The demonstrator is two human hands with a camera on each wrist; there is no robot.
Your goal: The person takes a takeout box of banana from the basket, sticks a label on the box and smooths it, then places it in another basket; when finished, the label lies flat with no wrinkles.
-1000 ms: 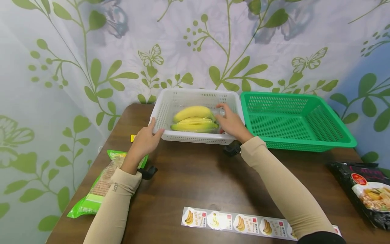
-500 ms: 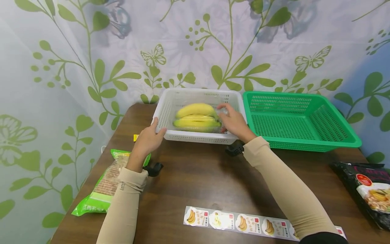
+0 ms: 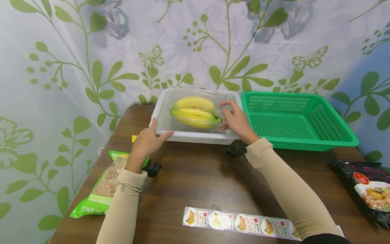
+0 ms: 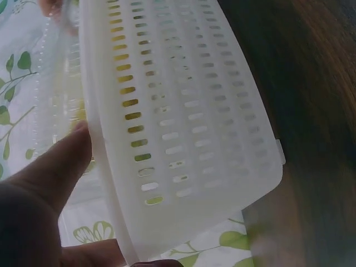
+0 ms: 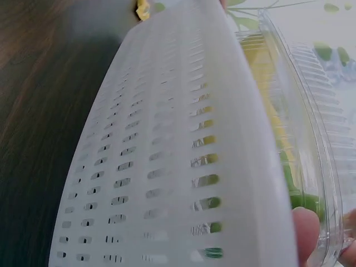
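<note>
My right hand [image 3: 237, 119] pinches the right end of a clear plastic clamshell box [image 5: 314, 128] that holds yellow bananas [image 3: 195, 105]. In the head view, this box is tilted inside a white slotted basket [image 3: 198, 135], its far side raised to the basket's back rim. Fingertips [image 5: 306, 227] show against the box's end, just inside the basket wall, in the right wrist view. At the basket's front left corner, my left hand [image 3: 148, 141] holds the rim between spread thumb and fingers; the left wrist view shows the thumb [image 4: 50, 167] along that rim.
A green basket [image 3: 298, 146] stands right of the white one. On the brown table [image 3: 195, 176] lie a green-edged food bag [image 3: 102, 186], a small yellow packet [image 3: 133, 138], a strip of banana stickers [image 3: 240, 223] and a black noodle pack [image 3: 362, 189]. A leaf-patterned cloth hangs behind.
The clamshell box with the bananas has risen from the basket floor and tipped, its far side going up and back, with my right hand on its end. My left hand stays at the basket corner.
</note>
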